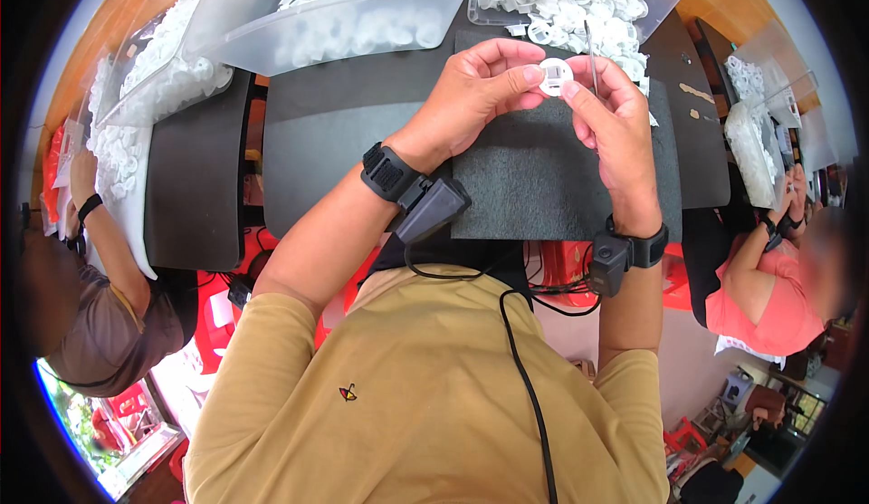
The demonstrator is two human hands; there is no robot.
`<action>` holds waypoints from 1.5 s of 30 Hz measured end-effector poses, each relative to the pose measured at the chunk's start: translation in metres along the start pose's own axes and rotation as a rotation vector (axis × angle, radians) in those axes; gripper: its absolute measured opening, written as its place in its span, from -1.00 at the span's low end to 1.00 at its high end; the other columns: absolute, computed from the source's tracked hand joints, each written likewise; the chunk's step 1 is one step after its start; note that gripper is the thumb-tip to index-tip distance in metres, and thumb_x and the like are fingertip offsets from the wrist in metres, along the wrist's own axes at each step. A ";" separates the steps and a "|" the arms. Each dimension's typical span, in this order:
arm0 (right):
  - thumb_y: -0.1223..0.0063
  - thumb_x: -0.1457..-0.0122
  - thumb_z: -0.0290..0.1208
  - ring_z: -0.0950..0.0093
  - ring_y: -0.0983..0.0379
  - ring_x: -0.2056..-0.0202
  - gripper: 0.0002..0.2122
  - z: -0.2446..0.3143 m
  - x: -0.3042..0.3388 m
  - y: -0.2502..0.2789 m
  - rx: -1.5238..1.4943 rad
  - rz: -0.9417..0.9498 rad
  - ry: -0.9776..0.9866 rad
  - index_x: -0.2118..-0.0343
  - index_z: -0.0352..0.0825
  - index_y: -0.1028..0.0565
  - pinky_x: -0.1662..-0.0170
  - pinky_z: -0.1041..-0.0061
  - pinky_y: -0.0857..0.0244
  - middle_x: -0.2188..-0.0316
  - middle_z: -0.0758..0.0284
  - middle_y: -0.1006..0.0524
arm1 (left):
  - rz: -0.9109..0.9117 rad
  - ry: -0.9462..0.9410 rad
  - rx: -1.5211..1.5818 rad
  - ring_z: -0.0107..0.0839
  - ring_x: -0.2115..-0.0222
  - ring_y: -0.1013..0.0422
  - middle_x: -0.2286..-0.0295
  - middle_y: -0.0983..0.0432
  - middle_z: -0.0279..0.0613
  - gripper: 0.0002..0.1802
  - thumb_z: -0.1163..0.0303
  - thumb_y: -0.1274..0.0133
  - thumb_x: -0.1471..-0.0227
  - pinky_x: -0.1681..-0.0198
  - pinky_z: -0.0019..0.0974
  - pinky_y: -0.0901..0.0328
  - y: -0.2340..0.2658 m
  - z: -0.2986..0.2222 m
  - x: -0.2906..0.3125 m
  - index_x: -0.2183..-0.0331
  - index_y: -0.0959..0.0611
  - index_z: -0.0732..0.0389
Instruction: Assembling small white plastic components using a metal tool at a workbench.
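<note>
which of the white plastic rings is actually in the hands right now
The single white ring pinched between the left hand and right hand; all others lie in the heap and tray behind.

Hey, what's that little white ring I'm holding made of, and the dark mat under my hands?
The small white ring, pinched between the left hand and right hand, looks like moulded plastic: even white, faintly translucent, crisp edges. The dark mat looks like foam or felt: matte charcoal, finely grainy, no shine; which one is unclear.
</note>
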State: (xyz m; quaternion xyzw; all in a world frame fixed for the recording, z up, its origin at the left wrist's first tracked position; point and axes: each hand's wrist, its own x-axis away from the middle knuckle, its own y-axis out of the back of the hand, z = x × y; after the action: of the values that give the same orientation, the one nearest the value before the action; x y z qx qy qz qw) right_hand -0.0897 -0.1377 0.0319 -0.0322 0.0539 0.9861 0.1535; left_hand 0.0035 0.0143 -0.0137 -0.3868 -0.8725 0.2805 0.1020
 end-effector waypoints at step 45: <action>0.05 -0.21 -0.45 0.75 -0.22 0.68 -0.79 0.002 0.026 -0.009 0.385 -0.186 0.141 0.13 -0.35 -0.50 0.62 0.70 -0.09 0.58 0.42 -0.49 | 0.027 -0.103 -0.129 -0.56 0.24 -0.43 0.23 -0.51 -0.28 -0.67 0.44 -0.15 -0.03 0.13 -0.45 -0.36 0.000 0.003 0.005 0.12 -0.55 0.25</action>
State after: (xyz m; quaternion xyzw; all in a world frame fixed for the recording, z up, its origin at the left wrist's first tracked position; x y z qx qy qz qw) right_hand -0.1121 -0.1215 0.0309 -0.0758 0.2488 0.9346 0.2428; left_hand -0.0016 0.0168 -0.0160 -0.3893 -0.8876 0.2446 0.0283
